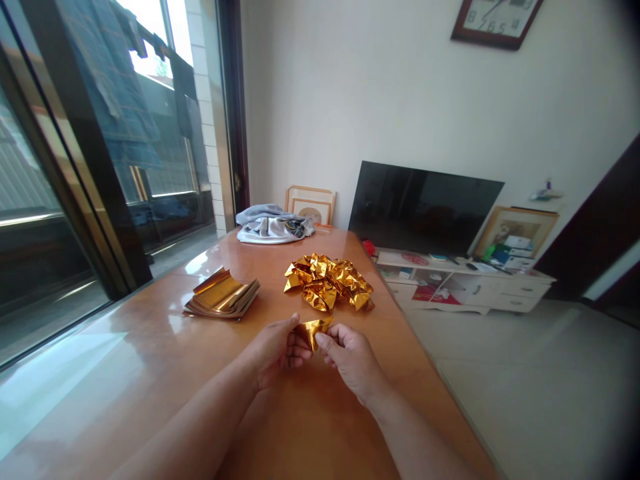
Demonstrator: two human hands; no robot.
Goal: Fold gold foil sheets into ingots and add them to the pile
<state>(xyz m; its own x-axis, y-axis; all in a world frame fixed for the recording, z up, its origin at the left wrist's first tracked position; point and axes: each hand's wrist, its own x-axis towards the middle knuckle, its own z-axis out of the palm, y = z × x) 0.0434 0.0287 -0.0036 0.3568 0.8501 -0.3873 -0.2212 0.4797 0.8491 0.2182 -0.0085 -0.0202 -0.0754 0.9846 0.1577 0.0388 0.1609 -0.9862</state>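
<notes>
Between my two hands is a folded piece of gold foil paper [314,330], its shiny side outward. My left hand [280,347] pinches its left end with the thumb on top, and my right hand [353,357] grips the right end between thumb and fingers. Just beyond lies a pile of folded gold foil pieces [333,280], crumpled-looking and angular. To the left of my hands sits a stack of flat gold foil sheets [223,295], the top ones curling up.
The glossy wooden table [200,387] has its right edge close to my right arm. At its far end lie bundled grey cloth [270,223] and picture frames [325,198]. Beyond stand a television [425,207] and a white cabinet [505,290]. A glass door [150,133] is at left.
</notes>
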